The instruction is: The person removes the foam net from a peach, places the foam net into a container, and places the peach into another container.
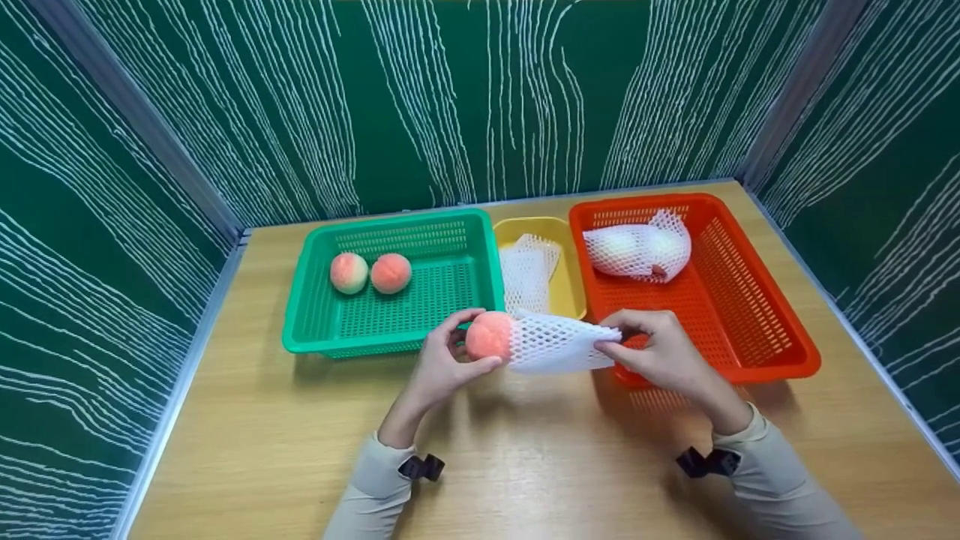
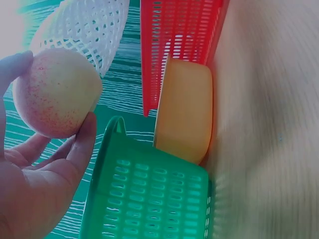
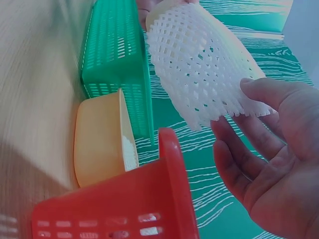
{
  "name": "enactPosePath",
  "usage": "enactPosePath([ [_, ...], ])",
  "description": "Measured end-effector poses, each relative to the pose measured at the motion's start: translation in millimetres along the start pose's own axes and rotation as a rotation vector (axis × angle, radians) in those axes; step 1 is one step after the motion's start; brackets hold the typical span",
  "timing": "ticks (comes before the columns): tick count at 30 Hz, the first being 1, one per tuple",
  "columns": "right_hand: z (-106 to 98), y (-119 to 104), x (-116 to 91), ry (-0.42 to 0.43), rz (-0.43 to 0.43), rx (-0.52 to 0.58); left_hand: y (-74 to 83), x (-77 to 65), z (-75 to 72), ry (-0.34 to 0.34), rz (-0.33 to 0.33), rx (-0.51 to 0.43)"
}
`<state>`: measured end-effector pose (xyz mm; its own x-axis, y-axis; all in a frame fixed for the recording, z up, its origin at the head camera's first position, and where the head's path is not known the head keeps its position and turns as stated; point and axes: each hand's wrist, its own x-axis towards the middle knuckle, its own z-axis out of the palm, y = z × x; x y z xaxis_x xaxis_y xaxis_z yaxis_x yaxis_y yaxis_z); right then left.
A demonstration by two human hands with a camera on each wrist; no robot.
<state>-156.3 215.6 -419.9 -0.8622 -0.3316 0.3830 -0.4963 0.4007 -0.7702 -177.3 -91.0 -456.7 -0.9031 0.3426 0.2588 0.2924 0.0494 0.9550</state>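
Observation:
A peach (image 1: 489, 337) is held between the thumb and fingers of my left hand (image 1: 448, 365), in front of the baskets. One end of a white foam net sleeve (image 1: 559, 343) is drawn over the peach's right side. My right hand (image 1: 663, 354) pinches the sleeve's other end between thumb and fingers. In the left wrist view the peach (image 2: 57, 93) shows yellow skin with red speckles. The right wrist view shows the sleeve (image 3: 204, 64) spread open at the end near the right thumb.
Two bare peaches (image 1: 370, 273) lie in the green basket (image 1: 300, 330). More foam sleeves (image 1: 525, 274) lie in the yellow tray (image 1: 574, 296). At the right, the red basket (image 1: 780, 330) holds fruit in foam sleeves (image 1: 641, 247). Line-patterned green panels (image 1: 525, 112) stand around the table.

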Motion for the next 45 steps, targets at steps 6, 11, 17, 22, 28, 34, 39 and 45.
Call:
enactPosePath([
  [6,-4.5,-3.6,-6.1,0.017,0.045,-0.023,1.4,0.9,0.0,0.017,-0.006,0.035],
  [11,-3.5,-3.7,-8.3,0.059,0.067,-0.020,-0.4,0.0,-1.3,0.031,0.007,0.036],
  [17,2.2,-10.0,-5.9,0.184,0.066,-0.027,5.9,-0.5,-1.1,0.082,0.032,0.102],
  [22,7.7,-10.0,0.9,0.318,0.045,-0.056,15.3,0.8,-3.4,0.118,0.017,0.131],
  [28,17.4,18.0,9.4,0.440,0.049,-0.081,20.9,1.3,-6.6,0.142,0.015,0.113],
  [34,27.4,27.2,18.6,0.524,0.003,-0.223,23.5,2.4,-7.1,0.142,0.009,0.106],
  [39,38.8,25.5,27.8,0.551,-0.094,-0.402,26.0,2.8,-6.5,0.152,-0.012,0.120],
  [45,51.2,18.7,38.8,0.576,-0.132,-0.554,2.4,10.3,-8.0,0.161,0.007,0.097],
])
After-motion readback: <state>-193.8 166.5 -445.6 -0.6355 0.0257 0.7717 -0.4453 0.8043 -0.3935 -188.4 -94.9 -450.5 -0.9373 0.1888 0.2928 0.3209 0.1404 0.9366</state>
